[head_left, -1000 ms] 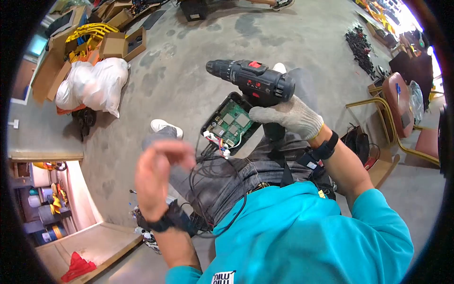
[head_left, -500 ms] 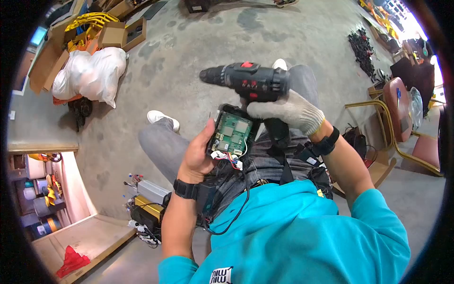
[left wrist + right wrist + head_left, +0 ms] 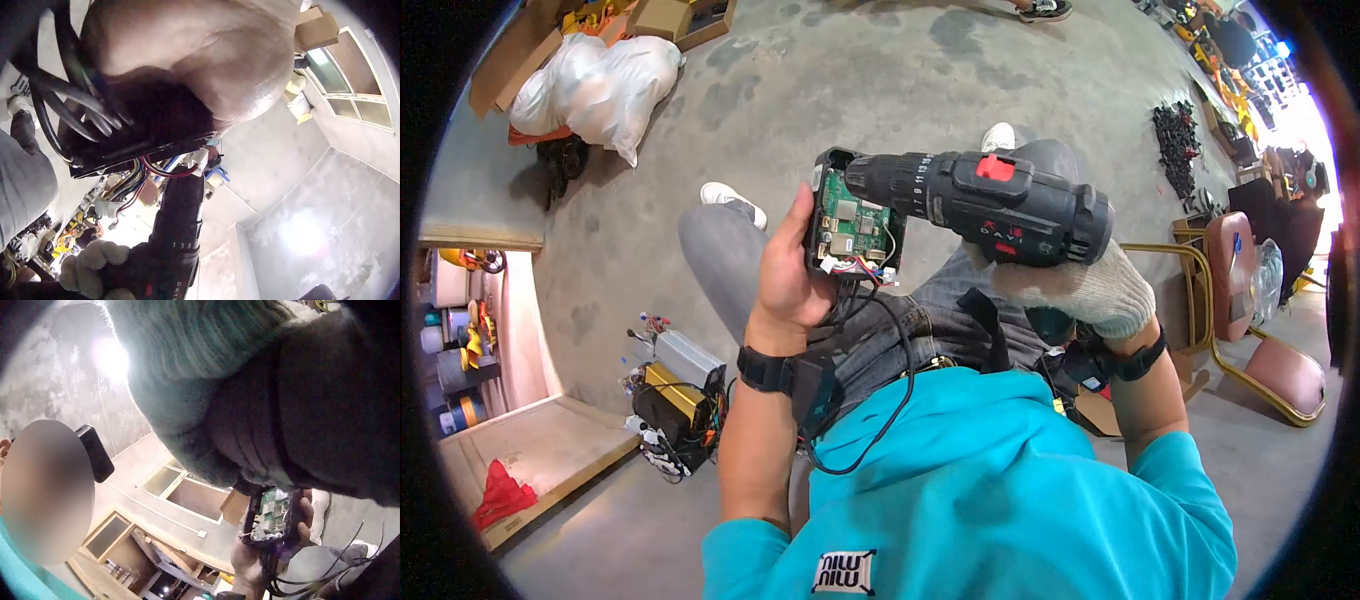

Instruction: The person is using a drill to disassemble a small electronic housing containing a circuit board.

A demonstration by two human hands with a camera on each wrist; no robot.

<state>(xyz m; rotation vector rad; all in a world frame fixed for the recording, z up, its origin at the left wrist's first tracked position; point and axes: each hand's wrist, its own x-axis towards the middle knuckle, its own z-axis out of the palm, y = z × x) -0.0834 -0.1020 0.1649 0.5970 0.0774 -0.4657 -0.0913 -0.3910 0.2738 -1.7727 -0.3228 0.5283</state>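
My bare left hand [image 3: 780, 285] holds a small black case [image 3: 810, 255], thumb along its left edge. Inside the case sits a green circuit board [image 3: 840, 212]. White plugs [image 3: 830, 264] with coloured wires lie at its lower edge, and black cables [image 3: 910, 345] hang below. My right hand [image 3: 1090, 295], in a pale knitted glove, grips a black cordless drill [image 3: 1010, 205] with a red switch on top. The drill's chuck points left and overlaps the board's upper part in the head view. In the left wrist view the case [image 3: 150, 125] hides most of the board.
I sit with my legs [image 3: 720, 260] spread on a concrete floor. Beside my left arm stands a wired metal unit [image 3: 680, 385]. A chair [image 3: 1235, 280] is at the right, a white sack [image 3: 605, 90] at the upper left, a wooden box [image 3: 565, 440] at the lower left.
My left hand, at first away from the case, has taken hold of it and moved it left. The right hand has moved right and down, and the drill's chuck now overlaps the board.
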